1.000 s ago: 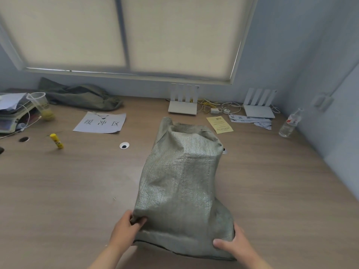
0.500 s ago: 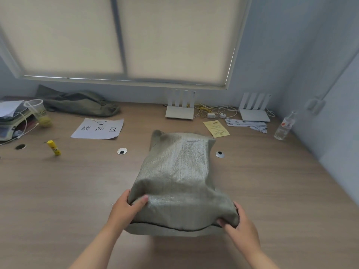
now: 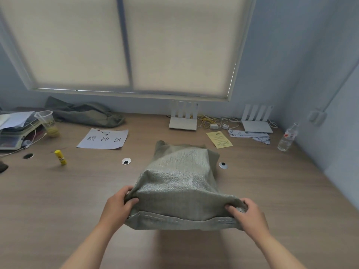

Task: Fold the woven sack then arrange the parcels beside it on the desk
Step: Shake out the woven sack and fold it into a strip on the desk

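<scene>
Near the desk's (image 3: 58, 200) front edge, the left hand (image 3: 116, 207) and right hand (image 3: 249, 213) each pinch a near corner of the woven sack (image 3: 180, 187), apparently to control its fold.

Grey-green woven plastic sack (image 3: 180, 183) with a fine mesh pattern; brown wood-grain worktop (image 3: 68, 193); small yellow glue stick (image 3: 60, 157); pale yellow paper leaflet (image 3: 219, 139).

An office or parcel-sorting room, a long wooden desk (image 3: 58, 200) with cable grommets stood below a blinded window (image 3: 126, 45), two white routers (image 3: 183, 118) with tangled cables at the far edge, a printed paper sign (image 3: 104, 139), scales far left.
</scene>
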Motion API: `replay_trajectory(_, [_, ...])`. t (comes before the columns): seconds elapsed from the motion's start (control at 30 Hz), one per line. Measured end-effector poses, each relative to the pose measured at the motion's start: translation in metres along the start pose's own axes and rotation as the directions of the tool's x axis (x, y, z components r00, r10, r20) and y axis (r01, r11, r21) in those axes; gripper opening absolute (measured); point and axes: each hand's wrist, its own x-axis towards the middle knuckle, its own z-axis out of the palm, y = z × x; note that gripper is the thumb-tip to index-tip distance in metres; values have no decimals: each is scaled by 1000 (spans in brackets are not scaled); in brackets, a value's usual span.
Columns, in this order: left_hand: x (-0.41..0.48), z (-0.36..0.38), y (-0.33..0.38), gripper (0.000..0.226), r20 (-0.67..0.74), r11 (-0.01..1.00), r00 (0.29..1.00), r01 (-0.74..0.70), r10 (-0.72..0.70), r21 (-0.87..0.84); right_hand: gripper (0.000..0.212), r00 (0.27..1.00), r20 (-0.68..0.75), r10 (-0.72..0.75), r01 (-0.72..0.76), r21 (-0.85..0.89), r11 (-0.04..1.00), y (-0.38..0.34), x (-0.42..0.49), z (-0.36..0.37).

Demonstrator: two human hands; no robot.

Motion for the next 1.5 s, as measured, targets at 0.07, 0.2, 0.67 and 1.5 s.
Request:
replay_trajectory(0.07, [8,-9,2,17,-55,996,998,-11,16,84,22,1000,11,-29,29,-26,999,-8,9,-8])
replay_trajectory(0.2, [26,-21,12,29,-120,968,992,-18,50,252,34,994,-11,-111,110,-103,989,-31,32,-18])
replay_trajectory(0.67, [96,-99,99,22,-232,953,929,-256,288,160,49,868,-34,-496,462,-315,829,-166,82,-100])
replay_trajectory(1.5, [25,-36,-5,35,629,789,719,-555,296,263,41,793,444,-417,609,-562,560,-142,31,-29])
